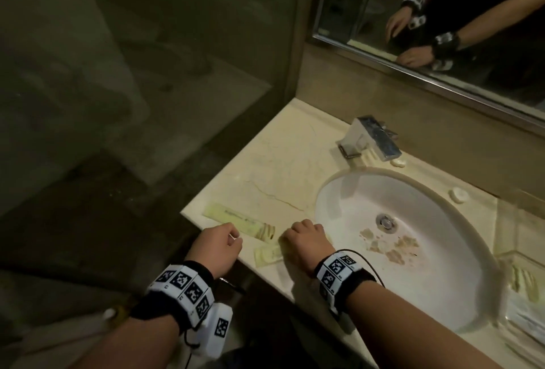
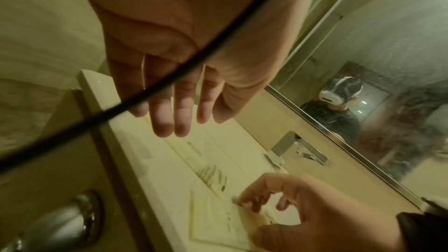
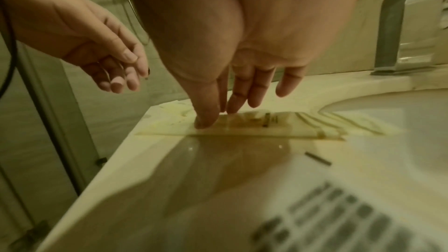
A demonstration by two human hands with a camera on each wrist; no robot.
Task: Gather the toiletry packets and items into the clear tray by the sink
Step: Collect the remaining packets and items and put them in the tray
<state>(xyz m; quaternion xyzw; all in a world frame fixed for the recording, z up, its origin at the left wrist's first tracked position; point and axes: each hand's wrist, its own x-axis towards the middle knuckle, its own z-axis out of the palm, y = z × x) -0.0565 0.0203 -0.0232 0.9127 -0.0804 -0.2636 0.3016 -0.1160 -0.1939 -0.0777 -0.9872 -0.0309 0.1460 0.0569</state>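
The right hand [image 1: 306, 243] reaches down at the tabletop's [image 1: 274, 174] front edge, thumb and fingertips [image 3: 206, 120] pinching the near end of a small flat packet [image 1: 267, 255] lying just left of the sink [image 1: 398, 239]. The left hand [image 1: 216, 246] hovers beside it, fingers loosely bent, holding nothing — just over the end of a long narrow packet [image 1: 239, 221] that lies along that edge. Both packets are pale yellow-green with darker stripes. Bare tabletop stretches back towards the tap [image 1: 370, 138]; the clear tray [image 1: 522, 277] sits right of the sink.
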